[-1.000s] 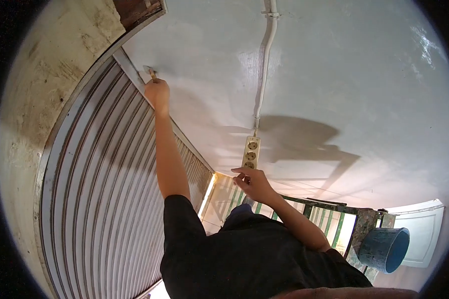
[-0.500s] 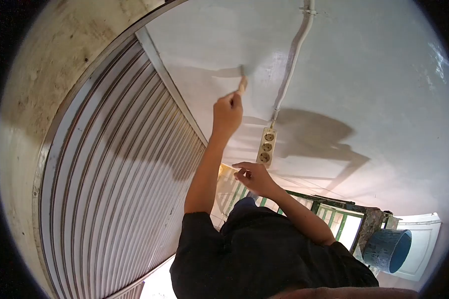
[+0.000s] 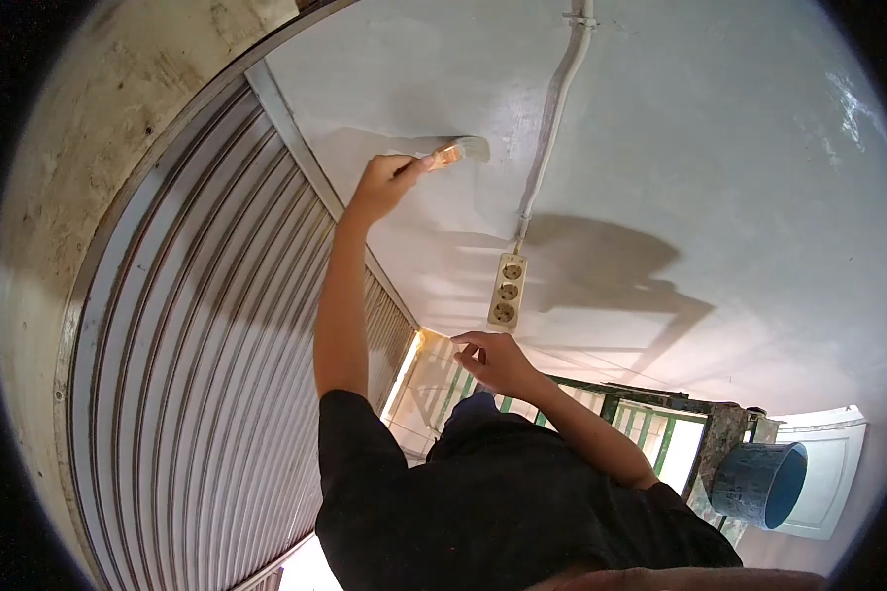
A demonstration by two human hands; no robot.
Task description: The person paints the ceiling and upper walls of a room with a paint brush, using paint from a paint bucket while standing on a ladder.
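My left hand (image 3: 382, 185) is closed on the handle of a paintbrush (image 3: 447, 157). The bristles lie against the pale wall (image 3: 719, 128), where a darker, wet-looking patch and the brush's shadow show. My right hand (image 3: 501, 364) is held lower, in front of my body, just below a power strip (image 3: 508, 292). Its fingers are loosely bent and apart, with nothing visible in them.
A white cable conduit (image 3: 556, 108) runs down the wall to the strip. Left of my arm stands a ribbed metal shutter (image 3: 197, 325). At lower right are a blue bucket (image 3: 744, 483) and a white panel (image 3: 838, 478). Green-striped bars (image 3: 650, 433) show below.
My left hand has moved left and turned, so the brush now points rightward instead of upward. My right hand keeps nearly the same pose. The view has shifted slightly.
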